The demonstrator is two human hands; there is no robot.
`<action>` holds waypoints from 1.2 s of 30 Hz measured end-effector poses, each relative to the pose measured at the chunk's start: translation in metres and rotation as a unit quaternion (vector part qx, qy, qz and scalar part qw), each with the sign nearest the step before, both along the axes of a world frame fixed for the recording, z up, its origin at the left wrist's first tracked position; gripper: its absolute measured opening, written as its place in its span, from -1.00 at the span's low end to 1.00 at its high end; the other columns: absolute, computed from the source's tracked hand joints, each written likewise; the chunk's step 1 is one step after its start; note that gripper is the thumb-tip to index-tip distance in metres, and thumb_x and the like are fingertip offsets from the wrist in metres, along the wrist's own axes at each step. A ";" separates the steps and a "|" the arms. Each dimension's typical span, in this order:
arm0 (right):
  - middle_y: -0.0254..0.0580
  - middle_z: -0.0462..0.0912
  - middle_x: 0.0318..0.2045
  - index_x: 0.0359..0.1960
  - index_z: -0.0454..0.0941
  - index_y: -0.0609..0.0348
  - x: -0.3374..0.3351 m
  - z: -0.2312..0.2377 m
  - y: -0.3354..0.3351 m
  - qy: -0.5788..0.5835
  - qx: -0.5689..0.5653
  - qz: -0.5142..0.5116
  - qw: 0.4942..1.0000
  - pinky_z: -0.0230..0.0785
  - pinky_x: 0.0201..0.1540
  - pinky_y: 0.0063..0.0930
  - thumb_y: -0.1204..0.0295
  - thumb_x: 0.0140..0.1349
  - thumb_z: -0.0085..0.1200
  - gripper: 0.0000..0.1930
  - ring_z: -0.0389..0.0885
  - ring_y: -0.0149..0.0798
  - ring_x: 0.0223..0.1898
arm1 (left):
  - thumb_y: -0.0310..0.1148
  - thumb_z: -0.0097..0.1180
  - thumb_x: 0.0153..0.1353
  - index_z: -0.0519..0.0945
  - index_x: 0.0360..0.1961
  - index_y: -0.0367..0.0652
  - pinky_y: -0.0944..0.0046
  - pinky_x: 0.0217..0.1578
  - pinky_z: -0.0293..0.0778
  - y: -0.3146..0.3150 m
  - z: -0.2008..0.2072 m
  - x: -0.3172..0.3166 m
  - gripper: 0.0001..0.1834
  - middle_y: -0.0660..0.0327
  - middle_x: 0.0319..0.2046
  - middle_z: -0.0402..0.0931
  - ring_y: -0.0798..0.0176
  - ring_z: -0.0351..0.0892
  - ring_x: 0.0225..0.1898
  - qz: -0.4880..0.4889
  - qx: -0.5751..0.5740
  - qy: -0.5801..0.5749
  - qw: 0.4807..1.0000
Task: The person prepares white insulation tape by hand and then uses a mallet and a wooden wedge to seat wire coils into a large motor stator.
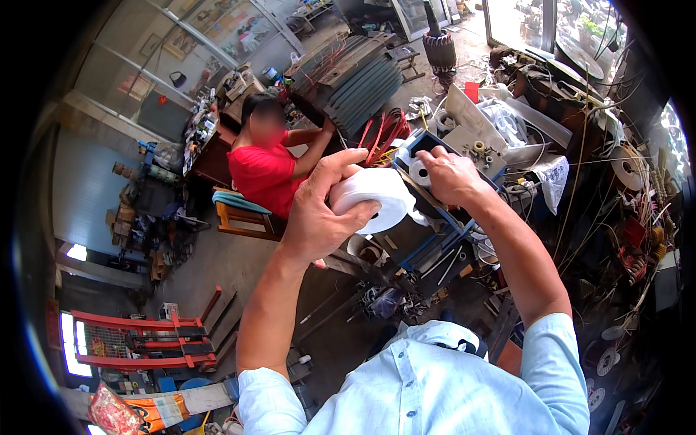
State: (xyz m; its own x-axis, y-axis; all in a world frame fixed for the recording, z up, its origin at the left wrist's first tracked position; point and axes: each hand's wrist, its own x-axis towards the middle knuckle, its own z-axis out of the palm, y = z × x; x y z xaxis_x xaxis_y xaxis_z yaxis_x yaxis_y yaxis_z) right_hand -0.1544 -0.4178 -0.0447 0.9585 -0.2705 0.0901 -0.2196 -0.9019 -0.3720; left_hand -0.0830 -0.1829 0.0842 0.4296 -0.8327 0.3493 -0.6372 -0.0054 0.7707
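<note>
My left hand grips a wide white roll of tape, fingers over its top and thumb at the dark core hole. A loose end hangs at its right side. Just to the right, my right hand reaches into a blue metal box on a stand. Its curled fingers close on a smaller white roll there; their tips are partly hidden. Small ring-shaped parts lie beside the hand, on the box's right side.
A person in a red shirt sits on a wooden chair at far left, near a large ribbed grey motor housing. Red wires lie behind the box. Cluttered cables and spools fill the right. A red lift frame stands lower left.
</note>
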 end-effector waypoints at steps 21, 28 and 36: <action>-0.13 0.60 -0.14 0.18 0.27 0.11 -0.073 0.010 0.023 -0.328 0.513 0.049 0.792 0.52 -0.02 -0.38 0.66 0.04 0.30 -0.34 0.63 -0.33 -0.09 | -0.57 0.45 -0.01 0.50 -0.10 -0.16 0.24 -0.13 0.53 -0.014 -0.019 -0.006 -0.54 0.04 -0.13 0.60 0.20 0.61 -0.14 -0.066 -0.042 -0.166 0.983; -0.16 0.58 -0.14 0.21 0.29 0.16 -0.091 0.001 0.025 -0.334 0.560 0.026 0.758 0.49 -0.05 -0.43 0.55 0.07 0.28 -0.36 0.61 -0.36 -0.12 | -0.53 0.42 0.03 0.51 -0.10 -0.19 0.24 -0.16 0.52 -0.024 -0.004 -0.012 -0.59 0.12 -0.19 0.59 0.20 0.60 -0.18 -0.038 -0.082 -0.170 0.981; -0.13 0.58 -0.10 0.23 0.29 0.16 -0.121 -0.010 0.031 -0.347 0.732 0.005 0.586 0.56 -0.15 -0.42 0.42 0.11 0.23 -0.38 0.62 -0.31 -0.14 | -0.46 0.33 0.22 0.53 0.00 -0.23 0.32 -0.04 0.49 -0.063 0.028 -0.008 -0.65 0.19 -0.06 0.53 0.30 0.55 -0.06 0.024 -0.299 -0.146 0.943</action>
State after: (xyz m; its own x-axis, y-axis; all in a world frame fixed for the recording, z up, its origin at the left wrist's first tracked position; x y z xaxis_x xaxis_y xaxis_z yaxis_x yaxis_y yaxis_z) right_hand -0.2759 -0.3865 -0.0542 0.8303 -0.5400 0.1376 0.4458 0.4955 -0.7455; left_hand -0.0908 -0.2458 0.1117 0.2743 -0.4314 0.8594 -0.8325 0.3407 0.4368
